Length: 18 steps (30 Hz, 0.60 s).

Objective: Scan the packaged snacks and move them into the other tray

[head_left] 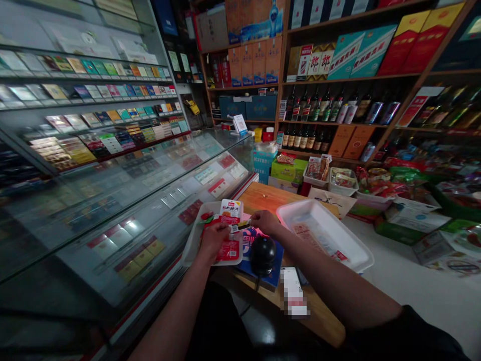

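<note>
Between my two hands is a small flat packet [242, 226], dark and yellow with a white label. My left hand [215, 239] pinches its left end, and my right hand [263, 222] pinches the right end. Under my left hand lies a white tray [190, 244] with red snack packets [228, 250] in it. A white packet with dark lettering [230, 207] leans at the tray's far side. Just below my right hand, a black rounded scanner [262, 254] stands on a blue box [277, 266]. The packet's finer print is too small to read.
A second white tray [361, 253] with several clear packets lies right of my right forearm. A phone [293, 291] rests on the wooden table [323, 321]. Along the left runs a glass display counter [158, 220]. Boxes of snacks [372, 200] and bottle shelves [338, 80] stand beyond.
</note>
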Each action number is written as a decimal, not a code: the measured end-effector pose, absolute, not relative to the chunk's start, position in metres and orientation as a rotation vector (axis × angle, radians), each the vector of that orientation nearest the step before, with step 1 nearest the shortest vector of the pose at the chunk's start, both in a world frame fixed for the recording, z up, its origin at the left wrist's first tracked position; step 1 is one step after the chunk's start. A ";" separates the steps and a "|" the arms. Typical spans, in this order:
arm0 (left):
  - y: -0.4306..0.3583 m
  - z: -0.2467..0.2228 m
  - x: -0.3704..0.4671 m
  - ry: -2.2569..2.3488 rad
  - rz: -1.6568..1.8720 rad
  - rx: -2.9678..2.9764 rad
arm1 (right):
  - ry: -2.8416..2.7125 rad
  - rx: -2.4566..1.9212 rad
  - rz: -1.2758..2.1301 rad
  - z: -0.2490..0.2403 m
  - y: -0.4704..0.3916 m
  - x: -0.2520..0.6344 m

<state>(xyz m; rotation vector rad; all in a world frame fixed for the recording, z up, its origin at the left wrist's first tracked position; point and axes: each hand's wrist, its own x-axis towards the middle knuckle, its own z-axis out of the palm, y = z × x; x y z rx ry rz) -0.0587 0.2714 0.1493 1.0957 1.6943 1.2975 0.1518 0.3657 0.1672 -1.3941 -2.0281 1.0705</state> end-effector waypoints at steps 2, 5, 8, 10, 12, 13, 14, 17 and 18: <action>0.277 0.149 -0.050 1.697 1.240 1.196 | -1.998 -1.406 1.076 0.165 0.367 0.164; 0.286 0.150 -0.037 1.715 1.160 1.324 | -1.958 -1.438 1.079 0.163 0.367 0.182; 0.295 0.151 -0.024 1.732 1.102 1.430 | -1.956 -1.482 1.056 0.162 0.365 0.199; 0.300 0.149 -0.015 1.730 1.079 1.460 | -1.950 -1.493 1.038 0.161 0.363 0.210; 0.304 0.147 -0.007 1.722 1.057 1.478 | -1.922 -1.494 1.049 0.158 0.362 0.220; 0.306 0.146 -0.003 1.717 1.048 1.486 | -1.904 -1.496 1.063 0.156 0.361 0.225; 0.307 0.145 0.002 1.709 1.039 1.496 | -1.889 -1.498 1.075 0.154 0.361 0.230; 0.311 0.146 0.014 1.672 1.010 1.520 | -1.873 -1.504 1.066 0.146 0.360 0.243; 0.312 0.146 0.017 1.667 0.994 1.524 | -1.877 -1.507 1.049 0.144 0.360 0.247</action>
